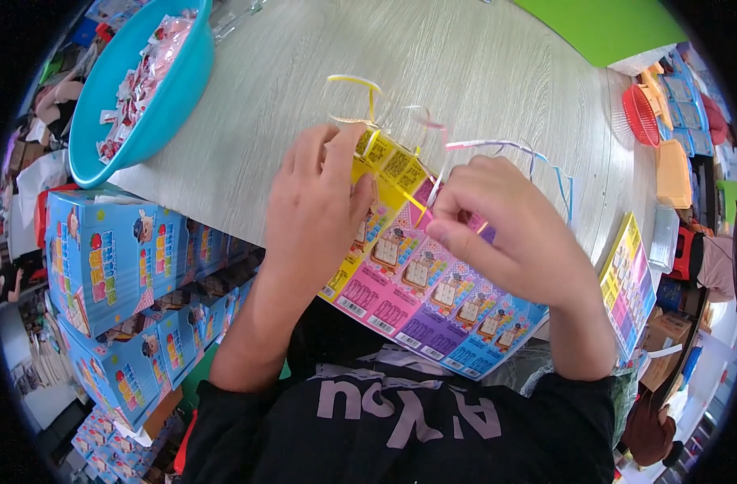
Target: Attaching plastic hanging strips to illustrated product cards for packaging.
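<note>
A glossy sheet of printed stickers (417, 270), banded yellow, pink, purple and blue, lies slanted at the table's near edge, its lower part over my lap. My left hand (314, 206) holds the sheet at its yellow end, thumb and index finger on the printed face. Closed over the upper part is my right hand (501, 226), thumb and bent fingers pinching a thin strip (435, 189) that rises from the sheet. Several narrow curly strips (497, 144) in white, yellow, pink and blue trail along the sheet's far edge. My right fingertips are partly hidden.
A turquoise basin (195, 77) with small pink-and-white packets stands far left. Stacked blue printed boxes (114, 262) rise below it. Another colourful sheet (626, 286) lies right, near a red basket (641, 114). A green board (602, 28) covers the far right of the pale table (288, 60).
</note>
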`<state>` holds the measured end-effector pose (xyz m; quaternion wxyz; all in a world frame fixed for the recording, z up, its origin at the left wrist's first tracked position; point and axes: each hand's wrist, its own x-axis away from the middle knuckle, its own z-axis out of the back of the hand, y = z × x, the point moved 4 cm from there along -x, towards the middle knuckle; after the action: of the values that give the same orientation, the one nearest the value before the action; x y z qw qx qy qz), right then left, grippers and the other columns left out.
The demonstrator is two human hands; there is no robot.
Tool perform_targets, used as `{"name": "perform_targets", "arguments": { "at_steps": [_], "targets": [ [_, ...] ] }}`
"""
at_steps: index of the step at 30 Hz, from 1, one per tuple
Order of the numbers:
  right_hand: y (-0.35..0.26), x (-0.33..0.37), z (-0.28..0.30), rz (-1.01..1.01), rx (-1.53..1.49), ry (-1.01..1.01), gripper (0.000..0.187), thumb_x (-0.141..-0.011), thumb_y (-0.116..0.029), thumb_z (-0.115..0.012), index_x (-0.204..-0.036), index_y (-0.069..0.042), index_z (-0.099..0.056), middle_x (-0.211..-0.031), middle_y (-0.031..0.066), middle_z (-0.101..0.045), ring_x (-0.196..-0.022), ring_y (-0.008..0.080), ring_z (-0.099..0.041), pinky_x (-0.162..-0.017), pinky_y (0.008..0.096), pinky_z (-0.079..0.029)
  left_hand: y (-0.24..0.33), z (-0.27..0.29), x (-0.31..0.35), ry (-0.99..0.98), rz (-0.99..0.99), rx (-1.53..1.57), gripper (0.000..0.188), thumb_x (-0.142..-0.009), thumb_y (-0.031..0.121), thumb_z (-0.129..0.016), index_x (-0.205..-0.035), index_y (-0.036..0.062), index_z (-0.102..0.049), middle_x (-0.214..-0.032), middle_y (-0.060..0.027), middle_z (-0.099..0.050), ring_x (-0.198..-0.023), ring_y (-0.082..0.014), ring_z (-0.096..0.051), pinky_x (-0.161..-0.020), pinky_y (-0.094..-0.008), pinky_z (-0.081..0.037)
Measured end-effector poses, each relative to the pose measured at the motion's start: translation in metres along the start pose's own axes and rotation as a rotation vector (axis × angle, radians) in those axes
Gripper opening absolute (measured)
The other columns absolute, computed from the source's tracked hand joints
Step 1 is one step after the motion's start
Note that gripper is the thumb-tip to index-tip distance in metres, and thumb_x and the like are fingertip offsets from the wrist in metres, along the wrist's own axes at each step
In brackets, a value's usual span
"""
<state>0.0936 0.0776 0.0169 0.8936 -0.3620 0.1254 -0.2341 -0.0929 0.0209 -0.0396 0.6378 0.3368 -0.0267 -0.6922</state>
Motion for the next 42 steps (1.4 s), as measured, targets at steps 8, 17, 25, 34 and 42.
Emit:
{"name": "perform_targets", "arguments": {
  "at_steps": [8,17,25,34,42],
  "targets": [
    [-0.035,0.021,-0.014,0.122,0.446,0.062,0.019,-0.083,-0.019,-0.079,-0.089,-0.009,-0.064,-0.082,0.0047,-0.057,-0.088,0.0255,-0.06,-0.084,0.0401,-0.046,-0.001,-0.003,0.002,0.003,-0.143,-0.08,0.021,-0.084,0.008,-0.076,-0.104,0.0079,-0.069,-0.11,-0.0096,-0.063,-0.096,-0.032,-0.064,-0.08,-0.0439,-0.054],
    [-0.067,0.04,0.03,0.128,0.635,0.22,0.025,-0.075,-0.014,-0.081,-0.096,-0.004,-0.072,-0.091,0.0062,-0.065,-0.083,0.0239,-0.063,-0.073,0.0403,-0.048,0.001,-0.003,0.008,0.028,-0.162,-0.081,0.015,-0.086,0.011,-0.074,-0.099,0.0091,-0.066,-0.106,-0.0086,-0.062,-0.09,-0.0299,-0.063,-0.077,-0.0436,-0.051],
    [0.041,-0.041,0.042,-0.212,0.145,-0.05,0.027,-0.103,-0.026,-0.058,-0.112,-0.001,-0.066,-0.089,0.0114,-0.065,-0.083,0.0234,-0.065,-0.079,0.036,-0.051,0.007,-0.001,0.006,0.083,-0.219,-0.101,0.018,-0.085,0.009,-0.074,-0.101,0.0071,-0.065,-0.107,-0.0094,-0.063,-0.094,-0.0313,-0.064,-0.08,-0.0446,-0.051],
    [0.068,-0.075,0.006,-0.396,-0.216,-0.451,0.031,-0.106,-0.025,-0.054,-0.124,-0.003,-0.066,-0.102,0.0064,-0.07,-0.096,0.0153,-0.066,-0.089,0.0332,-0.054,0.006,-0.002,0.012,0.034,-0.132,-0.035,0.017,-0.086,0.003,-0.072,-0.1,0.0059,-0.063,-0.101,-0.0115,-0.066,-0.095,-0.0339,-0.065,-0.083,-0.0453,-0.049],
    [0.075,-0.068,-0.009,-0.436,-0.506,-0.333,0.034,-0.103,-0.028,-0.061,-0.127,-0.004,-0.065,-0.109,0.0071,-0.07,-0.094,0.0139,-0.064,-0.086,0.0302,-0.053,0.008,0.001,0.011,0.063,-0.166,-0.006,0.017,-0.085,0.003,-0.072,-0.099,0.0054,-0.062,-0.1,-0.0117,-0.066,-0.095,-0.0349,-0.064,-0.085,-0.0476,-0.048]
  ]
}}
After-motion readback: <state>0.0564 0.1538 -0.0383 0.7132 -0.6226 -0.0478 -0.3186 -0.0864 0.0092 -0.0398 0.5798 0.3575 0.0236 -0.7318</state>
